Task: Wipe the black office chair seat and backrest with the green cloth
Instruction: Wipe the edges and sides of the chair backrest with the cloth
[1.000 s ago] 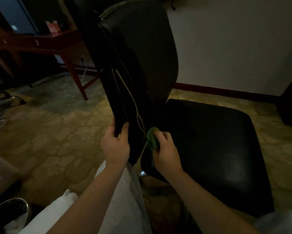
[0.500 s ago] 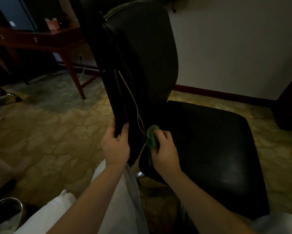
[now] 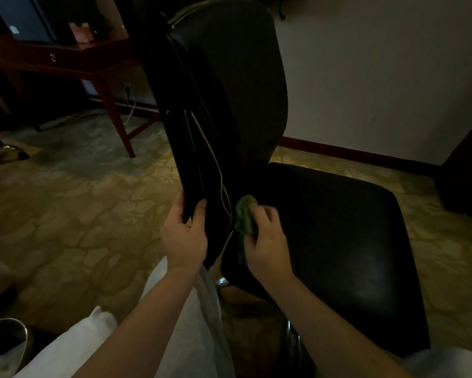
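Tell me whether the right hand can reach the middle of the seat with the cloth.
Probably yes. The right hand holds the green cloth where the backrest meets the seat; the seat's surface beyond it shows nothing in the way.

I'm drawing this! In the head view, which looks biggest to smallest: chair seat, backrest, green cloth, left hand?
1. seat and backrest: look alike, can't rank them.
2. left hand.
3. green cloth, smallest, bunched in the right hand.
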A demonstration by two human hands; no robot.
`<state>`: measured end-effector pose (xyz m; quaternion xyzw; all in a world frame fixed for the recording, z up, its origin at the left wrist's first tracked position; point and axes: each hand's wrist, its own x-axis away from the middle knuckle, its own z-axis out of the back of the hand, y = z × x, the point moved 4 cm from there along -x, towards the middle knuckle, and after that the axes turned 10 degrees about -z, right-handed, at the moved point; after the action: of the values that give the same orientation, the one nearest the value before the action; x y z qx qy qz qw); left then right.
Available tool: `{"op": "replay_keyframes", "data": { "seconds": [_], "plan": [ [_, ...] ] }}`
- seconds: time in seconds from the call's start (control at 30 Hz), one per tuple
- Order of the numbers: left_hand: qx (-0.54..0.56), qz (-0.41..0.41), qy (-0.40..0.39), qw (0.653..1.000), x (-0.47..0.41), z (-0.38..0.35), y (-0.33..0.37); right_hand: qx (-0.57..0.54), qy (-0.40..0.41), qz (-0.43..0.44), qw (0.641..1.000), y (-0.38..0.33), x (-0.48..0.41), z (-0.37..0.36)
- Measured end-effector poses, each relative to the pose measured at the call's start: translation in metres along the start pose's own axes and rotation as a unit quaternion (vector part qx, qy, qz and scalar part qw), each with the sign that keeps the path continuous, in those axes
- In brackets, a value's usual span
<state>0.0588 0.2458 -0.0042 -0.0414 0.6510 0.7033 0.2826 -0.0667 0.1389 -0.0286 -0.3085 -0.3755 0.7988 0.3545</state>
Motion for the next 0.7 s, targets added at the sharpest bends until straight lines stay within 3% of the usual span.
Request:
{"op": "replay_keyframes", "data": {
  "seconds": [0.17,0.27,0.5,0.7],
  "plan": [
    [0.005,-0.015,-0.005,1.000,0.000,0.000,-0.004,0.048,-0.070,-0.068,0.994,0.035,0.032,-0.033],
    [0.023,-0.016,-0.004,1.000,0.000,0.000,-0.004,0.010,-0.046,-0.095,0.994,0.040,0.031,-0.028],
    [0.017,-0.008,0.001,1.000,0.001,0.000,-0.003,-0.030,0.027,-0.022,0.999,0.004,0.005,-0.005],
    [0.003,-0.006,0.001,1.000,0.000,0.000,-0.003,0.003,-0.033,-0.061,0.998,0.015,0.014,-0.019]
  ]
}}
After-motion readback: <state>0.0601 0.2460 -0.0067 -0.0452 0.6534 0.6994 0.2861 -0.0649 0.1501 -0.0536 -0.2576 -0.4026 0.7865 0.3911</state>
